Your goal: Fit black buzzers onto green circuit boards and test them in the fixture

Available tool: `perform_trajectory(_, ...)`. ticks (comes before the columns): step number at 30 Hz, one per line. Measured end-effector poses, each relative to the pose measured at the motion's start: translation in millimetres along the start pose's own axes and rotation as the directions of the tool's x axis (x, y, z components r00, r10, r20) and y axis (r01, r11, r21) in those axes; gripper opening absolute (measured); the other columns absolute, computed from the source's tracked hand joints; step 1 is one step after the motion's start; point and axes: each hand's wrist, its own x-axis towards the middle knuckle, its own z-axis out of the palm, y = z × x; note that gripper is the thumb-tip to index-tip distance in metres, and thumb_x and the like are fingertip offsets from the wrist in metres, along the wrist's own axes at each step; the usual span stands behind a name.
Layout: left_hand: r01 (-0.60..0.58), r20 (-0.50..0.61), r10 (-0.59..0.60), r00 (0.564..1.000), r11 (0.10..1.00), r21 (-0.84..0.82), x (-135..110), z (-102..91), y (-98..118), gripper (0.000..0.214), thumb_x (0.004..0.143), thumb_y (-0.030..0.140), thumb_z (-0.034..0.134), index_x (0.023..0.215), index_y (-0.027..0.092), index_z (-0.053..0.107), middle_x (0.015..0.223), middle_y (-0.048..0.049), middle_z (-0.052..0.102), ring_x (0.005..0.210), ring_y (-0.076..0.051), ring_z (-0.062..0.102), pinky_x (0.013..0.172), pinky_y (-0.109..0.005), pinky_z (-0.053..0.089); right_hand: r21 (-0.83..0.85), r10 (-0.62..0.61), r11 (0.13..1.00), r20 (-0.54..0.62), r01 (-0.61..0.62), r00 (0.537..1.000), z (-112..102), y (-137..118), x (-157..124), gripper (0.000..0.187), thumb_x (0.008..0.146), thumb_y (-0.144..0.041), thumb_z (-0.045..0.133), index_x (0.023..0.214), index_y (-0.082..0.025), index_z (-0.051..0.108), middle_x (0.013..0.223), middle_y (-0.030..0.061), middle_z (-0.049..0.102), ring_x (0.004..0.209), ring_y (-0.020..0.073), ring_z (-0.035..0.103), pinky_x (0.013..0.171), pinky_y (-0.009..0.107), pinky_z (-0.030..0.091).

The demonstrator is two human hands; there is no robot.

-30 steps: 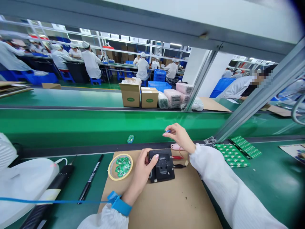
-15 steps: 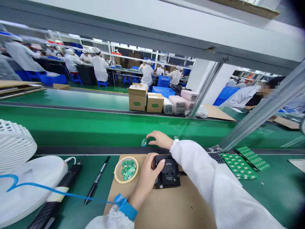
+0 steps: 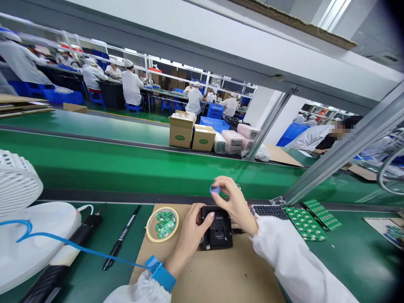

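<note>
A black test fixture (image 3: 218, 229) sits on a brown cardboard sheet (image 3: 217, 273) on the green bench. My left hand (image 3: 192, 233) grips the fixture's left side, thumb on its top edge; a blue wrist strap (image 3: 159, 271) is on that wrist. My right hand (image 3: 232, 202) hovers just above the fixture's far edge and pinches a small blue part (image 3: 215, 190) between thumb and fingers. A roll of tape (image 3: 162, 224) lying flat holds several small green circuit boards, just left of my left hand.
A green conveyor belt (image 3: 126, 166) runs across behind the bench. Green board panels (image 3: 312, 212) and a black tray (image 3: 268, 210) lie to the right. A pen (image 3: 121, 237), a black tool and a white fan (image 3: 22, 219) are at left. Cartons (image 3: 180, 131) and people stand beyond.
My right hand reached left onto the belt toward a small green-blue piece, then came back over the fixture pinching a small blue part. My left hand stayed on the fixture.
</note>
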Motion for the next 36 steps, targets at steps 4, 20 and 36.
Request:
perform_trajectory(4,-0.004,0.003,0.004,1.000,1.000,-0.016,0,-0.1,0,0.026,0.088,0.045,0.053,0.093,0.020,0.059,0.083,-0.0005,0.051,0.074,-0.019,0.048,0.066,-0.028,0.035,0.022,-0.006,1.000,-0.103,0.009,0.995,-8,-13,-71,0.015,0.089,-0.020,0.063,0.087,-0.024,0.049,0.127,0.0081,0.055,0.123,0.0215,0.054,0.100,0.037,0.047)
perform_trajectory(20,0.009,0.006,-0.009,1.000,1.000,-0.019,1,0.0,-3,0.025,0.088,0.045,0.053,0.094,0.021,0.058,0.082,0.0008,0.050,0.070,-0.017,0.044,0.065,-0.028,0.034,-0.098,-0.062,0.993,-0.026,0.059,0.998,6,-2,-103,0.045,0.089,-0.025,0.064,0.131,-0.026,0.045,0.134,0.0095,0.059,0.133,0.0273,0.047,0.109,0.057,0.038)
perform_trajectory(36,0.106,0.021,-0.104,0.994,0.989,-0.105,8,2.7,-11,0.032,0.081,0.050,0.062,0.096,0.021,0.060,0.086,-0.0015,0.059,0.075,-0.018,0.054,0.069,-0.027,0.042,-0.002,-0.044,0.999,-0.124,0.044,0.991,12,5,-97,0.059,0.086,-0.027,0.069,0.139,-0.030,0.043,0.128,0.0086,0.063,0.123,0.0264,0.056,0.103,0.048,0.045)
